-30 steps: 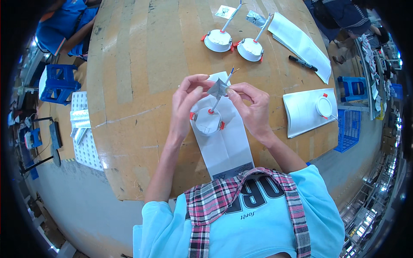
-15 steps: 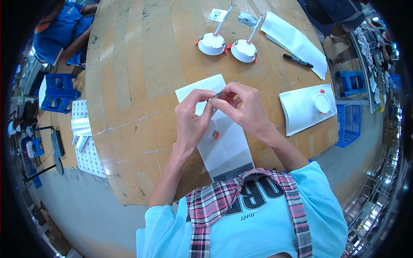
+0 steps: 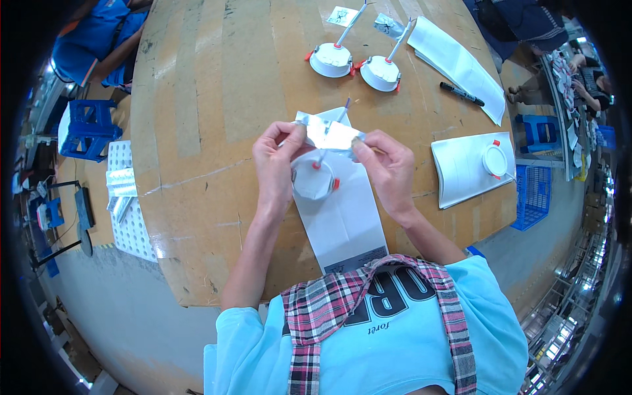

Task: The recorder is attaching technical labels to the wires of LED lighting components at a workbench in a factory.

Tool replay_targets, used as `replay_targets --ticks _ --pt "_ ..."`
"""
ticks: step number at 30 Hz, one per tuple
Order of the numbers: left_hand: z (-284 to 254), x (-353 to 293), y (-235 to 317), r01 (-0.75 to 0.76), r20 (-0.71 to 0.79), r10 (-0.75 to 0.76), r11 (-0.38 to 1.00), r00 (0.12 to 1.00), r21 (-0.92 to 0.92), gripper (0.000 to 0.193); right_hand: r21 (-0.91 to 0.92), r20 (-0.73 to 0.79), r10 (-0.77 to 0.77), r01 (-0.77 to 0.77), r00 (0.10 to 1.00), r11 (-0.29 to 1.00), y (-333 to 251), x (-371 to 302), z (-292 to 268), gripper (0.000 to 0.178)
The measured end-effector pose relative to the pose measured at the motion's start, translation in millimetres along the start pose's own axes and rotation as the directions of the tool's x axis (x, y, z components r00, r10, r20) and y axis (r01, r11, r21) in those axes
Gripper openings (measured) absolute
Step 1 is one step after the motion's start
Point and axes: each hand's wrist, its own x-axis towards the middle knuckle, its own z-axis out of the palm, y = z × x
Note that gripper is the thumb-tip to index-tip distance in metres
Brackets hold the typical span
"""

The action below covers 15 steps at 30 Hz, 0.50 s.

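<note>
A shiny white label is stretched out flat across the cable of a round white downlight. My left hand pinches the label's left end between thumb and finger. At the right end, my right hand grips it the same way. Below the hands, the downlight with its red-tipped clips rests on a long white paper sheet. Two more downlights, a left one and a right one, stand farther off, each with a label folded like a flag around its upright cable.
A black marker lies beside a folded white paper at the far right. Another downlight sits face up on a paper stack. Blue stools and a blue crate flank the table. A person in blue is at far left.
My hands have moved apart from close together, and the label now spans between them across the cable. The downlight under them shows more fully.
</note>
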Motion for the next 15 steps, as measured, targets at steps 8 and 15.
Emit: replay_targets --ticks 8,15 --pt "-7.5 9.9 -3.4 0.037 -0.017 -0.038 0.998 0.999 -0.044 0.011 0.049 -0.053 0.022 -0.019 0.998 0.999 5.6 -12.1 -10.2 0.013" --pt "-12.9 13.1 -2.8 0.066 0.066 -0.063 0.997 0.996 -0.044 0.012 0.059 -0.035 0.053 -0.051 0.998 0.997 5.7 -15.0 -9.7 0.013"
